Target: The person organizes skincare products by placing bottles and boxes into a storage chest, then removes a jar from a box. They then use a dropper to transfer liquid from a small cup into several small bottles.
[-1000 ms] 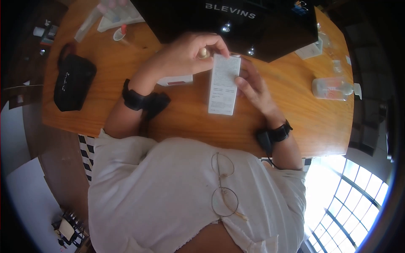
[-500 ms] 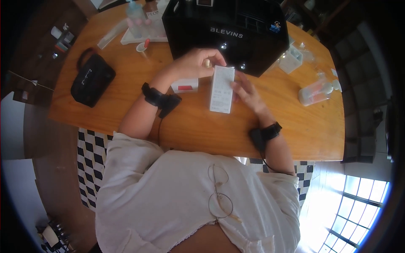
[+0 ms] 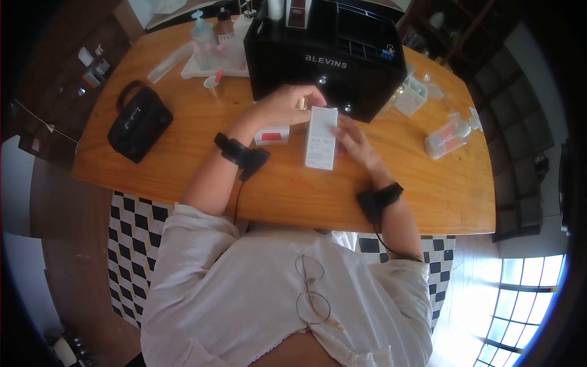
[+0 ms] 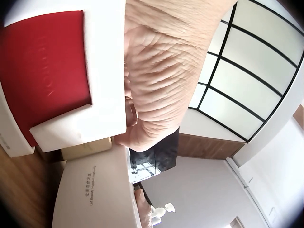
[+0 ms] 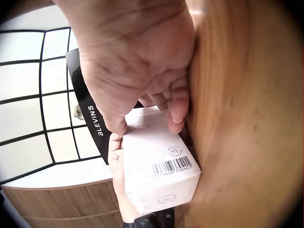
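Observation:
A tall white carton (image 3: 321, 137) with fine grey print is held over the table's near middle. My right hand (image 3: 358, 144) grips its right side between thumb and fingers; the right wrist view shows a barcode (image 5: 172, 166) near its lower end. My left hand (image 3: 278, 110) bends over from the left, forefinger and thumb at the carton's upper edge. A small gold-toned piece (image 3: 301, 104) shows between the left fingers, mostly hidden. Beside the left wrist lies a white box with a red panel (image 3: 271, 136), large in the left wrist view.
A black BLEVINS case (image 3: 324, 67) stands behind the hands. A black pouch (image 3: 140, 122) lies at the left, near a white tray of bottles (image 3: 214, 70). On the right are a clear pump bottle (image 3: 446, 140) and a small white container (image 3: 411, 95).
The head view has tilted up and drawn back, showing more of the case and table. Both hands keep nearly the same hold on the white carton.

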Demonstrator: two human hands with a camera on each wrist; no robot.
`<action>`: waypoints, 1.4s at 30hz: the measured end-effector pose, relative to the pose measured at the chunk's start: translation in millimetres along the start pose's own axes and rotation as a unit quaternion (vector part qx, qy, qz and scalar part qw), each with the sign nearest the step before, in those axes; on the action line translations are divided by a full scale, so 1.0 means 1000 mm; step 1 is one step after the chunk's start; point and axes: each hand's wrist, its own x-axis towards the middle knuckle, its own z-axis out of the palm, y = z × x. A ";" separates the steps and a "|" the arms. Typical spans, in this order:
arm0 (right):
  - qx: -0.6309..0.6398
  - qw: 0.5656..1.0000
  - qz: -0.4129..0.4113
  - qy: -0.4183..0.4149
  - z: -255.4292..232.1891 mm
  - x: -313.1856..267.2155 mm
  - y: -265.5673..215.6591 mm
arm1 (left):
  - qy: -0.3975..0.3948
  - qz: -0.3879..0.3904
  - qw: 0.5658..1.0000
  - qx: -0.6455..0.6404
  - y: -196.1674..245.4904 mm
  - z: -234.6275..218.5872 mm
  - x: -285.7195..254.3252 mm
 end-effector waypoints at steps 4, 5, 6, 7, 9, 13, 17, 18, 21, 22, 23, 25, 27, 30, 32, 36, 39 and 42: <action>-0.007 1.000 -0.006 0.002 0.000 -0.001 -0.001 | 0.009 0.019 1.000 0.013 -0.006 0.003 0.001; -0.008 1.000 -0.005 0.002 0.001 -0.002 0.000 | 0.014 0.022 1.000 0.015 -0.008 0.004 0.001; -0.006 1.000 -0.003 0.008 0.001 -0.002 0.001 | 0.018 0.024 0.999 0.017 -0.009 0.005 0.001; -0.004 1.000 -0.002 0.013 0.002 -0.002 0.001 | 0.017 0.019 0.999 0.023 -0.010 0.006 0.000; 0.003 1.000 -0.001 0.017 0.003 -0.002 0.003 | 0.017 0.010 0.999 0.039 -0.010 0.006 0.000; 0.007 1.000 -0.009 0.013 0.002 -0.003 0.003 | 0.051 0.007 0.998 0.027 -0.006 0.004 -0.007; 0.000 1.000 -0.011 0.012 0.001 -0.002 0.003 | 0.074 0.005 0.997 0.036 0.000 -0.011 -0.031; 0.000 1.000 -0.009 0.018 0.002 -0.002 0.004 | 0.080 0.014 0.996 0.045 0.000 -0.016 -0.038; -0.002 1.000 -0.003 0.027 0.002 -0.002 0.005 | 0.056 -0.081 0.993 0.065 0.006 -0.029 -0.057; -0.003 1.000 0.001 0.025 0.001 -0.002 0.006 | 0.053 -0.097 0.990 0.083 0.006 -0.032 -0.061; -0.005 1.000 0.005 0.024 0.001 -0.002 0.005 | 0.042 -0.107 0.990 0.081 0.005 -0.035 -0.064; 0.000 0.999 0.004 0.032 0.004 -0.005 -0.002 | 0.021 -0.131 0.988 0.075 0.002 -0.039 -0.069; -0.001 1.000 0.005 0.027 0.005 -0.006 -0.003 | 0.021 -0.131 0.989 0.072 0.003 -0.043 -0.072; -0.009 1.000 0.008 0.015 0.001 -0.004 -0.001 | 0.015 -0.145 0.987 0.065 0.006 -0.051 -0.076; -0.011 1.000 0.010 0.023 0.003 -0.004 -0.001 | 0.021 -0.160 0.985 0.068 0.003 -0.056 -0.082; -0.012 1.000 0.005 0.023 0.003 -0.005 -0.002 | 0.053 -0.208 0.975 0.060 -0.001 -0.072 -0.098; -0.015 1.000 0.004 0.013 0.002 -0.003 -0.001 | 0.090 -0.234 0.967 0.053 -0.002 -0.083 -0.107; -0.007 1.000 0.013 0.013 0.003 -0.003 -0.004 | 0.137 -0.180 0.969 0.101 -0.002 -0.088 -0.113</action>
